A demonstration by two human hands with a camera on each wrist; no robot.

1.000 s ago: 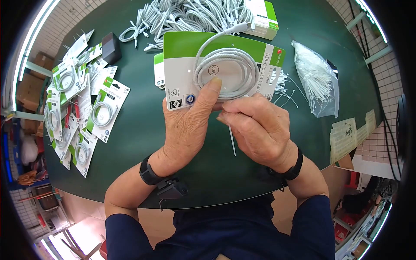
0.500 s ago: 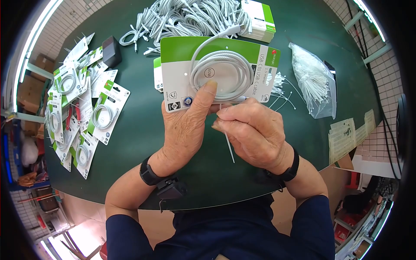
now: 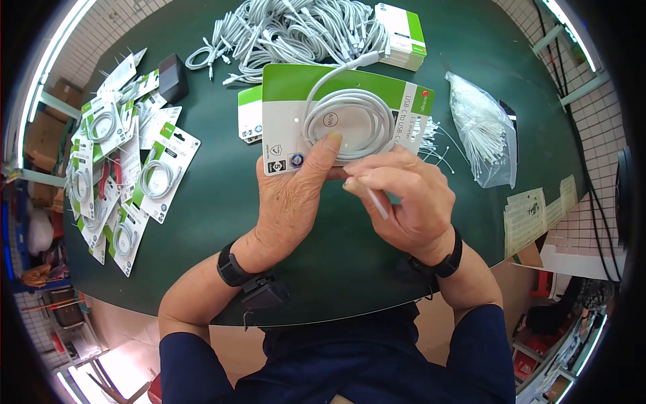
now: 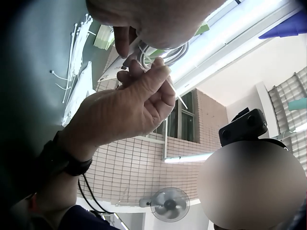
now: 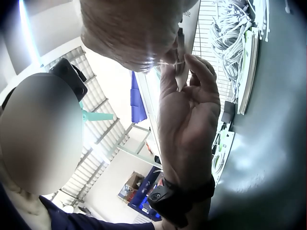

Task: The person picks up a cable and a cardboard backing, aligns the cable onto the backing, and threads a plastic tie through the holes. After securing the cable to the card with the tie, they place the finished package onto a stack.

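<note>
My left hand (image 3: 291, 202) holds a green and white cable card (image 3: 281, 131) upright over the table, its thumb pressed on the front inside the coil. A white USB-C cable (image 3: 386, 128) lies coiled on the card, one plug end sticking up past the top edge. At the card's lower edge, my right hand (image 3: 418, 205) pinches a thin white cable tie (image 3: 378, 202) between thumb and forefinger; the tail slants down to the right. In the left wrist view the right hand (image 4: 129, 110) is close below the coil (image 4: 180, 53). The left hand's other fingers are behind the card.
A heap of white cables (image 3: 296, 30) and a stack of cards (image 3: 404, 34) lie at the back. To the right are loose cable ties (image 3: 429, 135) and a plastic bag of ties (image 3: 481, 131). Finished-looking carded cables (image 3: 158, 180), red-handled pliers (image 3: 118, 172) and a black box (image 3: 173, 77) sit left.
The right hand has turned and shifted slightly right, and the tie's tail has swung from hanging nearly straight down to slanting right. The card has come down a little.
</note>
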